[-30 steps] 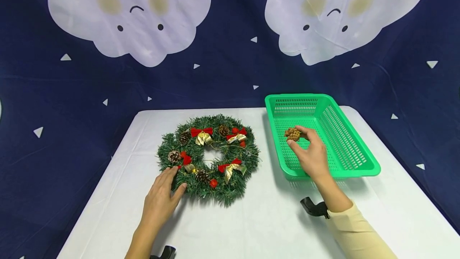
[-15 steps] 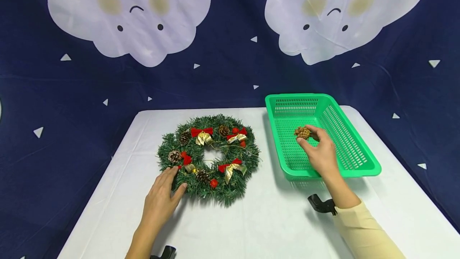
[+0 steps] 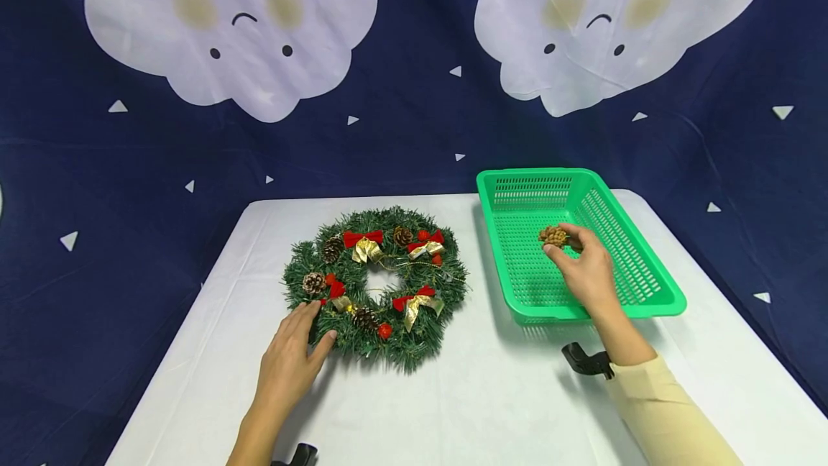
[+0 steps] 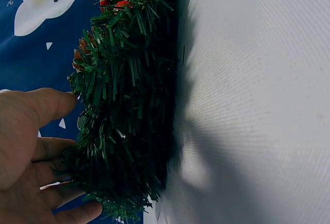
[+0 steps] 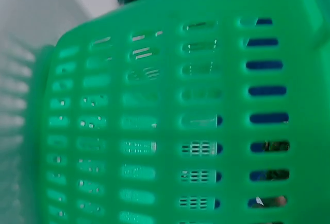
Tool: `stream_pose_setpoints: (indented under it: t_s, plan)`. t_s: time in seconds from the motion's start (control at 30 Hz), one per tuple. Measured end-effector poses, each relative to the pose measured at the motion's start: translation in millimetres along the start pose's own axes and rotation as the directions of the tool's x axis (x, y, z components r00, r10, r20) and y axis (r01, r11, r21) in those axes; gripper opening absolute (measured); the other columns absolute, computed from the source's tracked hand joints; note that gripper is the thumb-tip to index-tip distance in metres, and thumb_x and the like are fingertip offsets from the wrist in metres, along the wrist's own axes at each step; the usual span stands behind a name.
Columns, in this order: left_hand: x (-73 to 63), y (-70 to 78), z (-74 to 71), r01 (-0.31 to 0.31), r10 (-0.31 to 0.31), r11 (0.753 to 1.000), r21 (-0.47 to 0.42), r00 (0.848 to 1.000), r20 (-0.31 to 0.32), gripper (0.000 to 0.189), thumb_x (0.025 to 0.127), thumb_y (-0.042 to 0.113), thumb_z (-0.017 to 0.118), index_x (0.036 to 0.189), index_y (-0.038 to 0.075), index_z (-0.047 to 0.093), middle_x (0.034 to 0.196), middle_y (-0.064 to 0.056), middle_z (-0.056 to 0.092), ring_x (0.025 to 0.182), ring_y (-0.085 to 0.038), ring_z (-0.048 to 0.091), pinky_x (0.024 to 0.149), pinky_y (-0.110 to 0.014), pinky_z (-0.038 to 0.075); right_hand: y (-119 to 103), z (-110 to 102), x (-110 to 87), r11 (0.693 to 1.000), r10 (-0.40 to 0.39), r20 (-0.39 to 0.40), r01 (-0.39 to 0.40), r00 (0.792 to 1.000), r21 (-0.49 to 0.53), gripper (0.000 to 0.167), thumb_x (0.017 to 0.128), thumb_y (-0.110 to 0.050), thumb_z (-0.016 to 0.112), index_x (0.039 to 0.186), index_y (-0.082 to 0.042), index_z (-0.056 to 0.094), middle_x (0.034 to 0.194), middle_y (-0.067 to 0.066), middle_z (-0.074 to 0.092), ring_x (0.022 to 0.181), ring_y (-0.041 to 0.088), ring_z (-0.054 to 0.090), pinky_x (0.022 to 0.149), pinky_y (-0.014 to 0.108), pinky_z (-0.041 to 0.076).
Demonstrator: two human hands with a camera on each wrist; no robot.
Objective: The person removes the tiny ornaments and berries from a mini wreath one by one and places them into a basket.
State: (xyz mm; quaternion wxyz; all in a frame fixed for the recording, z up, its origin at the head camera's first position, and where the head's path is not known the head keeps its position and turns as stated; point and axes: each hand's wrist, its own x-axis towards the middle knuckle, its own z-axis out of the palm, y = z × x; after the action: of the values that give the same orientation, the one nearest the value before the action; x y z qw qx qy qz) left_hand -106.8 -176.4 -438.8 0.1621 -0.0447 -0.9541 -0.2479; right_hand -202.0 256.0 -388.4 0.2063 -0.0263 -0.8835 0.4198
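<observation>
My right hand (image 3: 589,272) pinches a golden-brown pine cone (image 3: 553,236) between thumb and fingers, over the inside of the green plastic basket (image 3: 504,286). In the right wrist view the slotted basket wall (image 5: 170,105) fills most of the picture and hides nearly all of the hand. My left hand (image 3: 290,354) rests its loosely spread fingertips on the near left edge of a green Christmas wreath (image 3: 414,344). In the left wrist view the wreath (image 4: 124,100) shows from the side, with the thumb and fingers of my left hand (image 4: 31,152) along its needles.
The wreath carries red and gold bows (image 3: 417,304), several pine cones (image 3: 314,282) and red berries (image 3: 384,330). Both lie on a table with a white cloth (image 3: 440,416). Behind it hangs a dark blue curtain (image 3: 414,142) with clouds. Each wrist bears a black camera mount (image 3: 585,360).
My right hand has moved a little to the right with the pine cone, farther over the basket. The left hand and the wreath stay where they were.
</observation>
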Motion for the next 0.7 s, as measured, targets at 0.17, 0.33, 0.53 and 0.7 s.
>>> stream_pose_setpoints:
  t_s: [0.17,0.33,0.53,0.7]
  plan:
    - [-0.1,0.0,0.4,0.0,0.0,1.0,-0.001,1.0,-0.003,0.061,0.088,0.031,0.065,0.138,0.003,0.046,0.138,-0.02,0.051,0.131,-0.037,0.043,0.102,-0.057,0.041,3.0,-4.4,3.9,0.999,0.031,0.054,-0.03,0.998,-0.021,0.053,0.089,-0.025,0.066,0.134,-0.004,0.049,0.126,0.025,0.057,0.116,0.039,0.056,0.092,0.052,0.045]
    - [0.0,-0.1,0.5,-0.002,0.002,1.0,0.0,1.0,-0.005,0.061,0.088,0.031,0.066,0.138,0.003,0.046,0.138,-0.019,0.051,0.131,-0.037,0.043,0.102,-0.058,0.041,5.2,-8.8,6.5,0.998,0.054,0.099,-0.05,0.994,-0.036,0.057,0.089,-0.029,0.065,0.137,-0.004,0.047,0.127,0.027,0.056,0.119,0.043,0.053,0.092,0.055,0.044]
    - [-0.1,-0.5,0.9,0.003,-0.003,1.0,0.0,1.0,-0.003,0.061,0.088,0.032,0.065,0.138,0.003,0.046,0.138,-0.019,0.051,0.131,-0.037,0.043,0.102,-0.057,0.041,8.8,-10.4,10.4,0.995,0.073,0.15,-0.061,0.986,-0.081,0.058,0.091,-0.032,0.062,0.138,-0.003,0.045,0.125,0.03,0.056,0.118,0.045,0.053,0.087,0.055,0.048]
    - [-0.2,-0.7,1.1,0.004,-0.004,1.0,-0.001,1.0,-0.003,0.061,0.088,0.032,0.065,0.138,0.003,0.046,0.139,-0.019,0.051,0.131,-0.037,0.043,0.102,-0.057,0.04,14.0,-10.4,15.9,0.991,0.088,0.214,-0.062,0.973,-0.121,0.058,0.092,-0.033,0.06,0.138,-0.002,0.044,0.126,0.029,0.056,0.117,0.044,0.054,0.08,0.051,0.053]
